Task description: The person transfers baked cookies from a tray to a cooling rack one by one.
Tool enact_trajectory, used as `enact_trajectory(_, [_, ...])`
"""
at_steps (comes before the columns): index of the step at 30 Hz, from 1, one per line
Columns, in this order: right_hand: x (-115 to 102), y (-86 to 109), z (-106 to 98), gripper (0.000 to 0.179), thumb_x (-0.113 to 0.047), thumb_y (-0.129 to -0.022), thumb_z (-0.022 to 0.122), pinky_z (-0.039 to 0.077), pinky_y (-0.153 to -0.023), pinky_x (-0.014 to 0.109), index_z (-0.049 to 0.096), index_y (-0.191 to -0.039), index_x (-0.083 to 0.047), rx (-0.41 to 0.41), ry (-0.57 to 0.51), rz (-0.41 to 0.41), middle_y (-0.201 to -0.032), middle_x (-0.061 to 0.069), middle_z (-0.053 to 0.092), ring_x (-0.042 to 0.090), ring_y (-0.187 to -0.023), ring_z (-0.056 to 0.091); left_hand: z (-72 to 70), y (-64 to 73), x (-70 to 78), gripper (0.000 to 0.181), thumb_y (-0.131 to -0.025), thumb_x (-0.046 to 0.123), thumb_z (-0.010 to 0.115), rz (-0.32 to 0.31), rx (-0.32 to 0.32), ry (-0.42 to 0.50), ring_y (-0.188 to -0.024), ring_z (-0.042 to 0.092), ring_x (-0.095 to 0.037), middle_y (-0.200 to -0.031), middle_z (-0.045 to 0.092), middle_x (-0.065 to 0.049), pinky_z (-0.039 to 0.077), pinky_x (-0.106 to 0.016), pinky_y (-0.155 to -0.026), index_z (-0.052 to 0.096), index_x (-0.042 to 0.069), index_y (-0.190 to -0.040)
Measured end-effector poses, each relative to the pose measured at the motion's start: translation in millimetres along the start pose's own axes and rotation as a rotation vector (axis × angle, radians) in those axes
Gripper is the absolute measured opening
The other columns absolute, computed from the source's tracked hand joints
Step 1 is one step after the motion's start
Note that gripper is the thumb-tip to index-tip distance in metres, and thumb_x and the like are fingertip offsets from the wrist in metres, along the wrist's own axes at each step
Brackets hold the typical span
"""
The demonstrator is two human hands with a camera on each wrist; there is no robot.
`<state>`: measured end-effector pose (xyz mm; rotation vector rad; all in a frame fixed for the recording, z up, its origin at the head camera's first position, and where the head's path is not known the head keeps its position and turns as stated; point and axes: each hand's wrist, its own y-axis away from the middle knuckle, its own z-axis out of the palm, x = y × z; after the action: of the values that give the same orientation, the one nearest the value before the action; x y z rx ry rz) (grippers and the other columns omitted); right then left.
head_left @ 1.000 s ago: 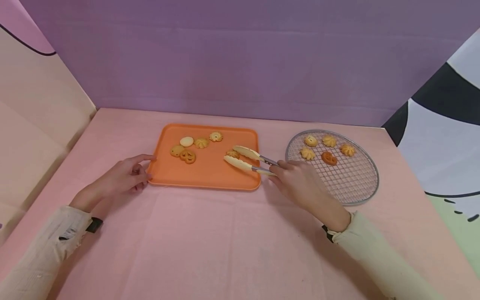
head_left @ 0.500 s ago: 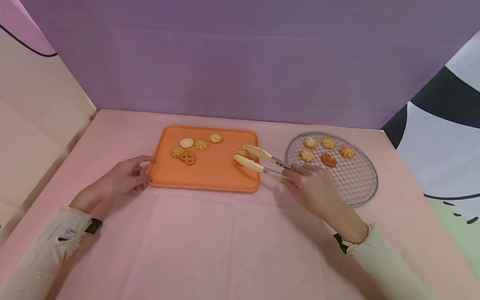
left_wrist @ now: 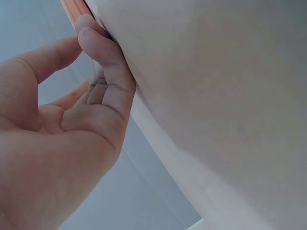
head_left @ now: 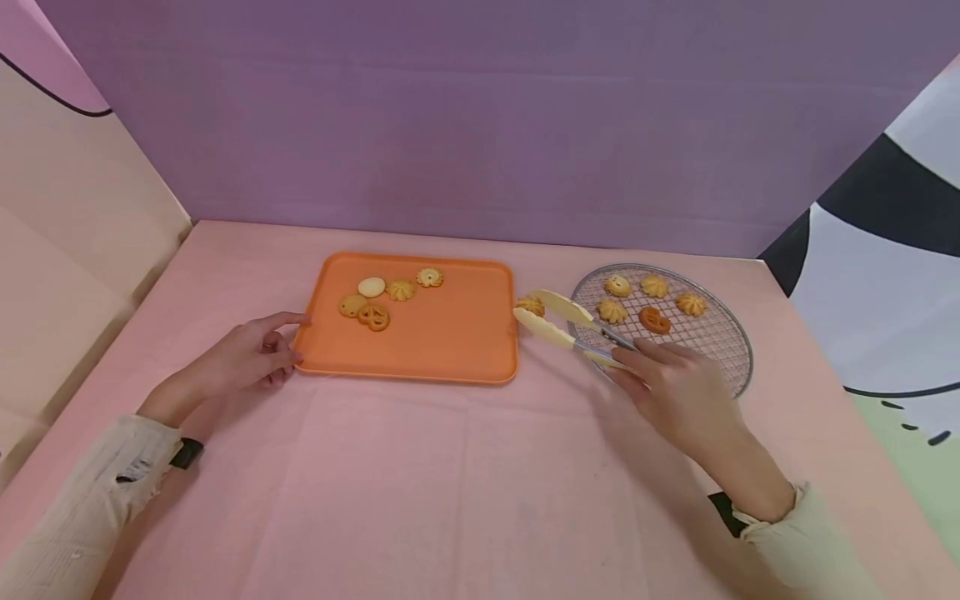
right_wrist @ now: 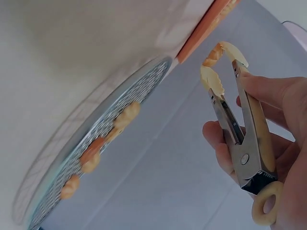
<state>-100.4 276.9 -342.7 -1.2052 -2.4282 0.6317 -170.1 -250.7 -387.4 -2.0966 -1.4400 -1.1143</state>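
Grips pale-tipped metal tongs (head_left: 551,333) in a curled right hand (head_left: 682,396), pinching a ridged golden cookie (head_left: 531,306) above the pink counter (head_left: 420,467), between an orange tray (head_left: 450,350) and a round wire rack (head_left: 711,337) (nearer the tray). Touches the tray's left edge with a loosely spread left hand (head_left: 251,354), holding the index finger (head_left: 288,317) straight.

Note one orange tray (head_left: 420,354), on which you count five cookies (head_left: 401,290), and one round wire rack (head_left: 722,337), which holds five more. Your single pair of tongs (head_left: 546,330) grips one further cookie (head_left: 530,306), bringing your total to eleven, two of them pretzels (head_left: 373,316): one on each. You count one left hand (head_left: 243,358) and one right hand (head_left: 678,400), two in all.
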Motion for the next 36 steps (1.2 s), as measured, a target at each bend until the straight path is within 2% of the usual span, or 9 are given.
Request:
enact_trajectory(2, [3.7, 4.8, -2.8, 0.034, -0.034, -0.092, 0.071, 0.057, -0.062, 0.049, 0.075, -0.105, -0.003, 0.01, 0.01, 0.023, -0.09, 0.017, 0.074, 0.033, -0.071, 0.071, 0.0, 0.0, 0.3, 0.058, -0.095, 0.005, 0.065, -0.001, 0.001, -0.002, -0.062, 0.059, -0.018, -0.076, 0.063, -0.008, 0.054, -0.028, -0.056, 0.038, -0.002, -0.147])
enact_trajectory(4, [7.2, 9.7, -5.4, 0.05, -0.048, -0.101, 0.054, 0.056, -0.059, 0.05, 0.073, -0.108, -0.002, 0.028, 0.025, 0.046, -0.09, 0.017, 0.074, 0.034, -0.071, 0.071, 0.0, -0.1, 0.5, 0.058, -0.095, 0.005, 0.065, -0.002, 0.001, -0.002, -0.062, 0.059, -0.018, -0.076, 0.063, -0.008, 0.054, -0.029, -0.056, 0.038, -0.002, -0.147])
enact_trajectory(6, [10.3, 14.7, -8.0, 0.067, -0.057, -0.103, 0.036, 0.055, -0.058, 0.051, 0.072, -0.11, -0.001, 0.047, 0.044, 0.071, -0.093, 0.019, 0.074, 0.036, -0.072, 0.071, 0.0, -0.2, 0.5, 0.058, -0.095, 0.005, 0.065, -0.004, 0.002, -0.001, -0.062, 0.059, -0.018, -0.076, 0.063, -0.008, 0.054, -0.029, -0.056, 0.039, -0.002, -0.147])
enact_trajectory(7, [11.8, 16.8, -9.2, 0.071, -0.059, -0.103, 0.031, 0.054, -0.056, 0.052, 0.071, -0.109, -0.001, 0.052, 0.053, 0.082, -0.092, 0.019, 0.074, 0.036, -0.071, 0.07, 0.0, 0.0, 0.4, 0.058, -0.095, 0.005, 0.065, -0.006, 0.002, 0.002, -0.062, 0.059, -0.018, -0.076, 0.063, -0.008, 0.054, -0.028, -0.056, 0.039, -0.001, -0.147])
enact_trajectory(13, [21.6, 30.7, -15.5, 0.074, -0.062, -0.102, 0.033, 0.053, -0.054, 0.054, 0.074, -0.103, 0.0, 0.074, 0.07, 0.146, -0.092, 0.018, 0.074, 0.038, -0.071, 0.07, 0.0, 1.1, 0.5, 0.059, -0.095, 0.005, 0.065, -0.012, 0.005, 0.006, -0.062, 0.059, -0.018, -0.076, 0.063, -0.008, 0.054, -0.028, -0.056, 0.038, -0.001, -0.147])
enact_trajectory(18, [30.8, 45.6, -21.5, 0.077, -0.065, -0.1, 0.034, 0.051, -0.054, 0.055, 0.074, -0.104, 0.0, 0.091, 0.075, 0.191, -0.092, 0.02, 0.073, 0.04, -0.072, 0.069, 0.3, 1.1, 0.0, 0.059, -0.096, 0.005, 0.065, -0.005, 0.004, 0.004, -0.063, 0.059, -0.018, -0.077, 0.064, -0.008, 0.054, -0.028, -0.056, 0.038, -0.002, -0.148])
enact_trajectory(28, [54.3, 88.4, -33.1, 0.083, -0.07, -0.098, 0.029, 0.044, -0.043, 0.052, 0.073, -0.102, 0.0, 0.068, 0.146, 0.282, -0.087, 0.024, 0.071, 0.041, -0.064, 0.065, 2.7, 0.1, 0.4, 0.056, -0.096, 0.004, 0.063, -0.002, 0.009, -0.006, -0.063, 0.06, -0.019, -0.077, 0.064, -0.009, 0.054, -0.028, -0.056, 0.039, -0.002, -0.147])
enact_trajectory(36, [71.0, 113.6, -39.4, 0.094, -0.077, -0.094, 0.023, 0.029, -0.034, 0.043, 0.072, -0.098, 0.004, 0.055, 0.196, 0.378, -0.064, 0.023, 0.062, 0.038, -0.048, 0.052, 1.4, 0.9, -0.5, 0.057, -0.096, 0.003, 0.064, -0.001, 0.009, -0.02, -0.063, 0.06, -0.019, -0.077, 0.064, -0.009, 0.054, -0.028, -0.056, 0.039, -0.002, -0.146])
